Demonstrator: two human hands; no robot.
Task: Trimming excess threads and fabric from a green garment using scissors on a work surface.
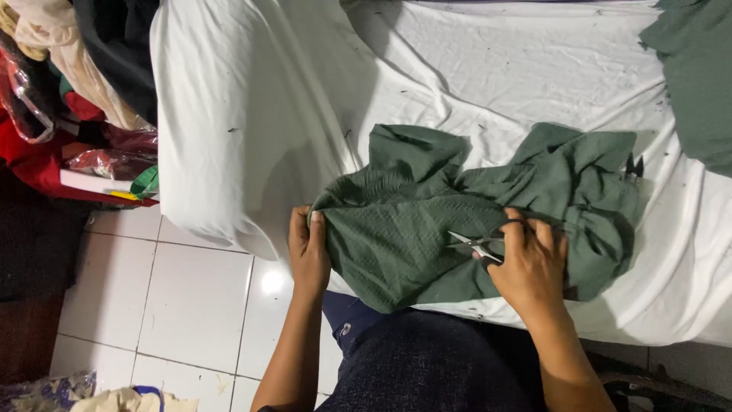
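Observation:
A crumpled dark green cloth (427, 214) lies on a white sheet (488, 76) spread over a raised surface in front of me. My left hand (308, 248) pinches the cloth's left edge near the sheet's border. My right hand (530, 263) rests on the cloth and holds a small pair of metal scissors (474, 245), blades pointing left over the fabric. My dark-clad lap (435, 358) sits just below the cloth.
Another piece of green cloth (698, 76) lies at the top right of the sheet. Piled clothes and red bags (69, 99) crowd the left. White floor tiles (175, 297) show below left, with some fabric scraps (114, 397) at the bottom.

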